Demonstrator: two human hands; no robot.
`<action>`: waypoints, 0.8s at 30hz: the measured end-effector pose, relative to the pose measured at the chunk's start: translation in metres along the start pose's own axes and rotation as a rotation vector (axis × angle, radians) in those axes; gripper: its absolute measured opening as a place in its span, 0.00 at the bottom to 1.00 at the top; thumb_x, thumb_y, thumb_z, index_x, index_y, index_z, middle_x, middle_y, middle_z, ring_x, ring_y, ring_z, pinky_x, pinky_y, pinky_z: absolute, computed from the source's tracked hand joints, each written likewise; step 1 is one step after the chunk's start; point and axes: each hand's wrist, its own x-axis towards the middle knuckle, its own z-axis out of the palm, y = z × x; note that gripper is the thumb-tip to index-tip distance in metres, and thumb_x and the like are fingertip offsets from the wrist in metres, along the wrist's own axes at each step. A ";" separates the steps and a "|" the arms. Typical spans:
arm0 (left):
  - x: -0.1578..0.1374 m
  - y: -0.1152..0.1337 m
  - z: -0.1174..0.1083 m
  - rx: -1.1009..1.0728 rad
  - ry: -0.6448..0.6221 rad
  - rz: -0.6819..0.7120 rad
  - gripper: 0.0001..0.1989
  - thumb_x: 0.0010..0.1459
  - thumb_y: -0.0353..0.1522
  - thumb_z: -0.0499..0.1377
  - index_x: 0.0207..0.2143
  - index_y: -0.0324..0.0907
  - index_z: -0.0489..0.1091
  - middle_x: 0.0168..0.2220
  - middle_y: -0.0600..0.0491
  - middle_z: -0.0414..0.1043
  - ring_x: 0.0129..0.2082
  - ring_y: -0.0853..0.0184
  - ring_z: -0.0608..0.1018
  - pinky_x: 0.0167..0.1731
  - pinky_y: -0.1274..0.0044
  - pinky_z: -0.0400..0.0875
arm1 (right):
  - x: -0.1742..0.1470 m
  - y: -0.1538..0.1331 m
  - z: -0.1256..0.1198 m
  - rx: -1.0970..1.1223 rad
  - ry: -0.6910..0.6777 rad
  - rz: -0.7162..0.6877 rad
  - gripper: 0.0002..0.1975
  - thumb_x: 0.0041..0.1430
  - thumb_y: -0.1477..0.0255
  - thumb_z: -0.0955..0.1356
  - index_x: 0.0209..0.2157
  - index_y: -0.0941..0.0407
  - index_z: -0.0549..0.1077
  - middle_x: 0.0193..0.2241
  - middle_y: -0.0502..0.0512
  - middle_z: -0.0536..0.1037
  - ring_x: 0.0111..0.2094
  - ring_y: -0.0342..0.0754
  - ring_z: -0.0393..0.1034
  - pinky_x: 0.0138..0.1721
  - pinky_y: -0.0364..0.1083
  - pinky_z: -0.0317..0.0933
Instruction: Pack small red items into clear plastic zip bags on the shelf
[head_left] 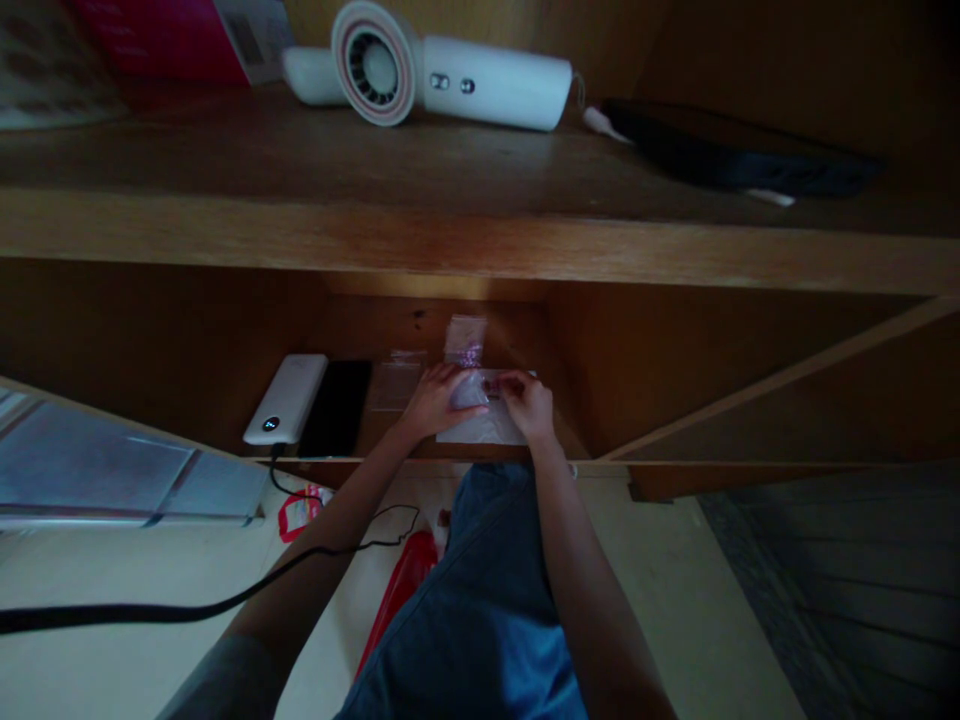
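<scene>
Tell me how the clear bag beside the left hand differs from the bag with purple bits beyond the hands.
The left bag shows no purple; the far bag has purple bits at its near end. The left bag looks wider than the far bag. The left bag lies beside the left hand; the far bag sits deeper in. Both look clear and lie on the shelf.

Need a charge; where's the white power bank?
In the head view, the power bank lies on the lower shelf, left of the left hand, beside the flat black object.
</scene>
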 end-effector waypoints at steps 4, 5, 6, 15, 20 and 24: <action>0.000 0.001 -0.001 0.002 -0.009 -0.012 0.31 0.48 0.52 0.56 0.50 0.44 0.63 0.45 0.48 0.69 0.46 0.58 0.69 0.48 0.65 0.61 | 0.000 -0.010 0.001 -0.180 -0.021 -0.023 0.09 0.56 0.69 0.63 0.35 0.50 0.75 0.33 0.49 0.78 0.35 0.47 0.71 0.42 0.46 0.56; 0.000 0.001 -0.001 -0.001 -0.011 -0.015 0.31 0.48 0.52 0.56 0.50 0.44 0.63 0.46 0.48 0.68 0.47 0.58 0.69 0.48 0.66 0.61 | 0.000 -0.011 0.001 -0.212 -0.021 -0.032 0.09 0.56 0.68 0.63 0.35 0.50 0.75 0.33 0.49 0.78 0.36 0.47 0.71 0.42 0.47 0.55; 0.000 0.001 -0.002 -0.005 -0.012 -0.017 0.31 0.48 0.52 0.56 0.50 0.45 0.63 0.46 0.48 0.68 0.47 0.58 0.69 0.48 0.66 0.61 | 0.000 -0.013 0.001 -0.237 -0.021 -0.041 0.09 0.56 0.68 0.63 0.34 0.50 0.75 0.32 0.49 0.78 0.36 0.48 0.70 0.43 0.48 0.54; 0.000 0.000 -0.002 -0.022 -0.008 -0.016 0.30 0.48 0.51 0.57 0.50 0.45 0.63 0.46 0.49 0.69 0.47 0.58 0.69 0.48 0.66 0.61 | 0.000 -0.017 0.002 -0.324 -0.064 -0.064 0.11 0.57 0.68 0.62 0.35 0.50 0.75 0.34 0.51 0.78 0.37 0.48 0.70 0.44 0.49 0.51; 0.001 0.001 -0.002 -0.024 -0.001 -0.012 0.30 0.48 0.51 0.57 0.50 0.45 0.63 0.46 0.48 0.69 0.47 0.58 0.69 0.48 0.66 0.62 | 0.001 -0.017 0.004 -0.310 -0.069 -0.039 0.10 0.57 0.68 0.62 0.34 0.51 0.75 0.32 0.51 0.78 0.36 0.48 0.70 0.44 0.49 0.52; 0.001 0.001 -0.002 -0.030 -0.016 -0.021 0.29 0.48 0.49 0.58 0.50 0.46 0.63 0.46 0.49 0.69 0.47 0.58 0.69 0.48 0.65 0.61 | 0.002 -0.018 0.004 -0.298 -0.075 -0.024 0.10 0.56 0.68 0.62 0.34 0.52 0.75 0.32 0.52 0.78 0.37 0.48 0.69 0.43 0.49 0.53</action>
